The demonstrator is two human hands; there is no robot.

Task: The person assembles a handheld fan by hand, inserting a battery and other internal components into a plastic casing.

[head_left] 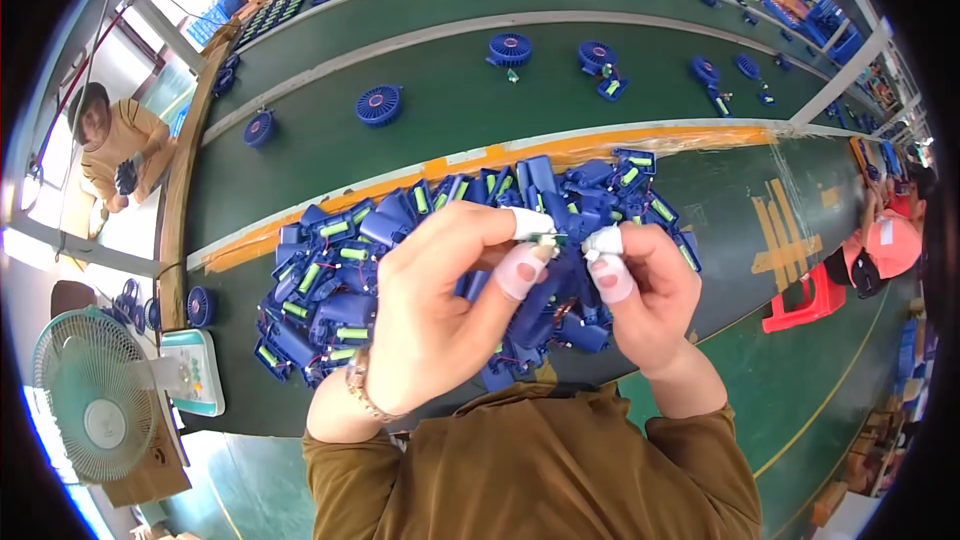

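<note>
My left hand [432, 290], its thumb and forefinger wrapped in pale tape, pinches a small green circuit board [558, 238]. Level with it, my right hand [655, 302] is closed thumb to forefinger, also taped. Whatever lies between those right fingertips is too small to make out. Both hands are above a heap of blue plastic housings [340, 315], many with a light-green battery cell [310, 277] and thin wires showing. My hands hide the middle of the heap.
Beyond an orange-taped rail [480, 155], round blue fan heads [379, 105] lie on a green conveyor [300, 110]. A desk fan [105, 425] and a white tray [208, 370] are at left, a red stool [808, 302] at right. Co-workers sit left [125, 150], far and right.
</note>
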